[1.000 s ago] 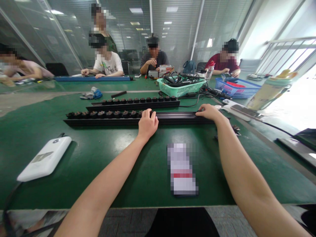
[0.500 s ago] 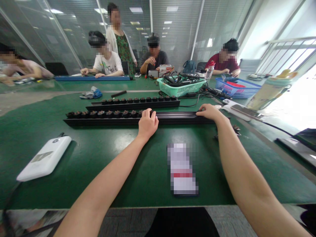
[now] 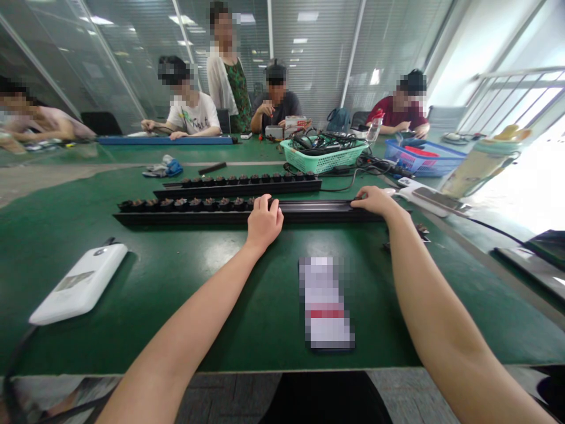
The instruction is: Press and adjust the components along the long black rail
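A long black rail point(image 3: 207, 218) lies across the green table, with a row of round black pieces point(image 3: 209, 204) set along its left part. My left hand point(image 3: 265, 225) is closed at the right end of that row, its fingers and thumb around a round black piece that they mostly hide. Bare channel point(image 3: 315, 206) shows between my two hands. Farther right, my right hand point(image 3: 375, 201) is bent over the rail, fingertips pinched down at the channel on a small dark thing I cannot make out. Behind lies a second black rail point(image 3: 238, 188) carrying similar round pieces.
A phone point(image 3: 326, 303) lies before me, a white device point(image 3: 82, 284) to the left. Small dark parts point(image 3: 421, 232) sit by my right forearm. Beyond the rails are a green basket of cables point(image 3: 324, 158), a blue basket point(image 3: 421, 159) and a bottle point(image 3: 481, 168). Several people work opposite.
My hands and both rails hold the same places. The standing person across the table has shifted to the right.
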A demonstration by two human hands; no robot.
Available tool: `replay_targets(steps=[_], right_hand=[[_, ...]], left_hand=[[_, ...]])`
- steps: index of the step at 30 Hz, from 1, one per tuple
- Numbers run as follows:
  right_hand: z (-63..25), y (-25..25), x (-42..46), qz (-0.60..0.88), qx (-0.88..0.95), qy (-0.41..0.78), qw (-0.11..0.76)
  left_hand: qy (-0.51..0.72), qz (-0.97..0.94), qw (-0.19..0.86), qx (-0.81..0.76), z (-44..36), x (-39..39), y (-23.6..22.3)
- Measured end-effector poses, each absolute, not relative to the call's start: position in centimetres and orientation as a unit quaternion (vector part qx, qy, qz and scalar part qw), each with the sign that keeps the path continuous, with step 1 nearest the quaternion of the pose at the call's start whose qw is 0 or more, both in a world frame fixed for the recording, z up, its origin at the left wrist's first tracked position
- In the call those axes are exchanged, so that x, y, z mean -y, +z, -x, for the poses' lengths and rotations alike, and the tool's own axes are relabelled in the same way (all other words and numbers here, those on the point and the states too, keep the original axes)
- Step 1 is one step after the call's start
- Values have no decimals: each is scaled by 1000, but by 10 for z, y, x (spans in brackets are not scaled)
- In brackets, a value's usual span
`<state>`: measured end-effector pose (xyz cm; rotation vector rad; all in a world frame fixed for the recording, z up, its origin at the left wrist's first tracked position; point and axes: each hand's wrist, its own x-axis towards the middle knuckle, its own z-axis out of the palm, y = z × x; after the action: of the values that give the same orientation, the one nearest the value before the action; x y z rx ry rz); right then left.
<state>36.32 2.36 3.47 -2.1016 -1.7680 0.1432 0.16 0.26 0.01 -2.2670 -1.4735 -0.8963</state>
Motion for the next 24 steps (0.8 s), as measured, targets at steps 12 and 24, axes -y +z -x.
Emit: replay_targets(steps=[12, 24], right_hand=[[-363, 35, -23, 753, 628, 45, 191], [-364, 35, -23, 753, 628, 50, 190]], left_hand=[[-303, 788, 133, 519, -2, -1, 2], [-309, 787, 144, 515, -2, -2, 0]])
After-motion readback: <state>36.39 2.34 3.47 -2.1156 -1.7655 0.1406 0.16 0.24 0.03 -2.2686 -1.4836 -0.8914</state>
